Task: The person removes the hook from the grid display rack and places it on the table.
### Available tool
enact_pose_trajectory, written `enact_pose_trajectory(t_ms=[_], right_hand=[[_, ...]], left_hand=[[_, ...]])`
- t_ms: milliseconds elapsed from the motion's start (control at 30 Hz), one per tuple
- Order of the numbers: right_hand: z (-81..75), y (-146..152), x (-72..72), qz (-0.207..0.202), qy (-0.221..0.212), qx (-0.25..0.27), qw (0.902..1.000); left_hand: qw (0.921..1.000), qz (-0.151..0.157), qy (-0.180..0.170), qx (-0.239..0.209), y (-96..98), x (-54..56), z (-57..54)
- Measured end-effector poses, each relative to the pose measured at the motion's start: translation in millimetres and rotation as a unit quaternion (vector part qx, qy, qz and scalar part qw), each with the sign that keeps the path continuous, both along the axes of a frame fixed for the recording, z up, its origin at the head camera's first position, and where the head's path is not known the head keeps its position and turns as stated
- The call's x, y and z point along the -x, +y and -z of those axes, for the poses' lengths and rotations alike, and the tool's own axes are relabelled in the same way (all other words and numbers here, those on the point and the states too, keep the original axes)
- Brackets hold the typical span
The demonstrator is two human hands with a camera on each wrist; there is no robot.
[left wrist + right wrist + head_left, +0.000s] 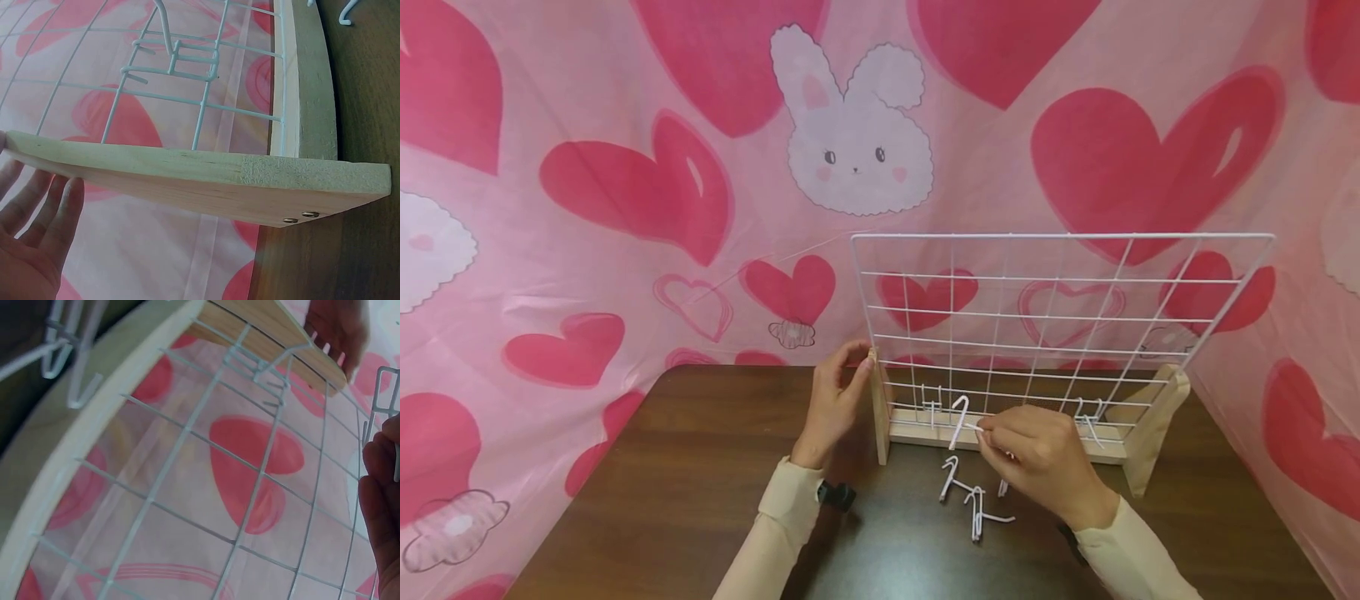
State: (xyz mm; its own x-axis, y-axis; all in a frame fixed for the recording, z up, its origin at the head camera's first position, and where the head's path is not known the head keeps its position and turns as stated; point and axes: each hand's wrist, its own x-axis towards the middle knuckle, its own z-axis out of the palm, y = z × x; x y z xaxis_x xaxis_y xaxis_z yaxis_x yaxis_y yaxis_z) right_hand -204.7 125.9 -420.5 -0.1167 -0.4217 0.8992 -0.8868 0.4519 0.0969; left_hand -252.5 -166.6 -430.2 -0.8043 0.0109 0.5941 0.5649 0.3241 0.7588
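A white wire grid panel (1067,236) stands in a wooden base, its left side board (881,425) upright. My left hand (835,404) holds that board near its top, thumb on the near edge and fingers against the outer face. Between thumb and fingertips, my right hand (1045,458) pinches a white wire hook (958,423) by its prong, in front of the lower grid. One hook (169,62) hangs on the grid near the left board; another hook (1088,423) hangs toward the right. More hooks (977,518) lie on the table below the right hand, one partly hidden by it.
The brown table (700,467) reaches back to a pink cloth (625,50) printed with hearts and rabbits. A wooden bar (925,429) runs along the grid's bottom to the right side board (1153,433). Two screw heads (300,217) show on the left board.
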Motion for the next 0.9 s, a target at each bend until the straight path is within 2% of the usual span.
enact_pose_trajectory(t_ms=[200, 400, 700, 900], right_hand=[[14.5, 8, -3.5, -0.01, -0.001, -0.019, 0.9998], [25.0, 17, -9.2, -0.006, -0.011, -0.044, 0.999], [39.7, 36, -18.7, 0.01, -0.041, -0.095, 0.9945], [46.8, 48, -21.4, 0.001, -0.073, -0.113, 0.9909]], left_hand=[[1.0, -0.007, 0.0, 0.001, -0.2, -0.6, -0.6], [1.0, -0.001, 0.001, -0.002, 0.4, -0.3, -0.3], [1.0, -0.003, 0.008, 0.0, 0.7, -0.5, 1.2], [0.9999, -0.002, 0.013, 0.002, 1.0, -0.5, -0.5]])
